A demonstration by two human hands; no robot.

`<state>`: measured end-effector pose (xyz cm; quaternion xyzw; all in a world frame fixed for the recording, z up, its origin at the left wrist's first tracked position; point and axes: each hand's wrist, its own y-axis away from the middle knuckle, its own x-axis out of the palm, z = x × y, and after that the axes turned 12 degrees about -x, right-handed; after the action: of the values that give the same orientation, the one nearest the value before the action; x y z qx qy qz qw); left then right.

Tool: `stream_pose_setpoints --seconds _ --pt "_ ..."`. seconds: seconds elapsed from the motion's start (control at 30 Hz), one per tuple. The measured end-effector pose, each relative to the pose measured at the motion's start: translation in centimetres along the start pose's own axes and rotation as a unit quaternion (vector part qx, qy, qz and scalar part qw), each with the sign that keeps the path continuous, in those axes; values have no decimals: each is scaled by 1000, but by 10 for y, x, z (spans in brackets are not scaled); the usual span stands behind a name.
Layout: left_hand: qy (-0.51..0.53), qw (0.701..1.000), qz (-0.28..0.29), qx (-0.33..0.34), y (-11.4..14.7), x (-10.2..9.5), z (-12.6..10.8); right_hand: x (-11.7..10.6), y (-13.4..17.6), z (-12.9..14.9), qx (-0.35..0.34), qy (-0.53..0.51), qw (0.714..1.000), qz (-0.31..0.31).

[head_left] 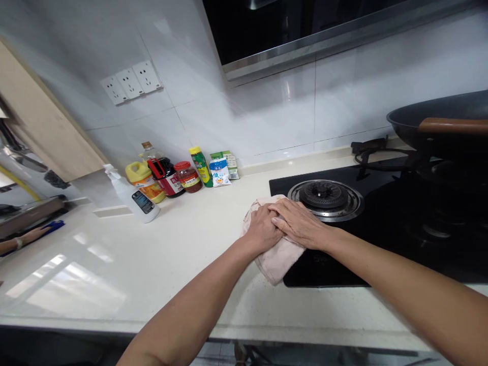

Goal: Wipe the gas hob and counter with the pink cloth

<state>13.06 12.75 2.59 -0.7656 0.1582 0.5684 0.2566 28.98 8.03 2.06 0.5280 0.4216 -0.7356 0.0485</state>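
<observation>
A pale pink cloth (280, 262) lies bunched at the left edge of the black glass stovetop (324, 269), partly on the white counter. Pressed down onto it, my left hand (265, 226) has its fingers closed over the fabric. My right hand (299, 221) overlaps the left one, its fingers together and curled over the cloth. Just beyond the hands is a round gas burner (324, 195) with a metal ring. Parts of the cloth and of my left fingertips are hidden beneath the hands.
Along the wall stand a white spray bottle (133, 198), a yellow jug (143, 178), a red-lidded jar (188, 177), a green bottle (201, 168) and small packets (220, 172). A wok (450, 112) sits at right. Another person's hand (34, 234) rests on a blue cloth (53, 227) at far left.
</observation>
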Motion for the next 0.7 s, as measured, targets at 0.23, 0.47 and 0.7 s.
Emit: stream_pose_setpoints --seconds 0.23,0.47,0.7 --pt "4 1000 2 -4 0 1 -1 3 0 -2 -2 7 1000 6" --pt "-5 1000 3 -5 1 1 -2 -1 0 0 1 15 1000 20" --pt "0 1000 0 1 0 3 -1 0 -1 0 7 11 1000 27"
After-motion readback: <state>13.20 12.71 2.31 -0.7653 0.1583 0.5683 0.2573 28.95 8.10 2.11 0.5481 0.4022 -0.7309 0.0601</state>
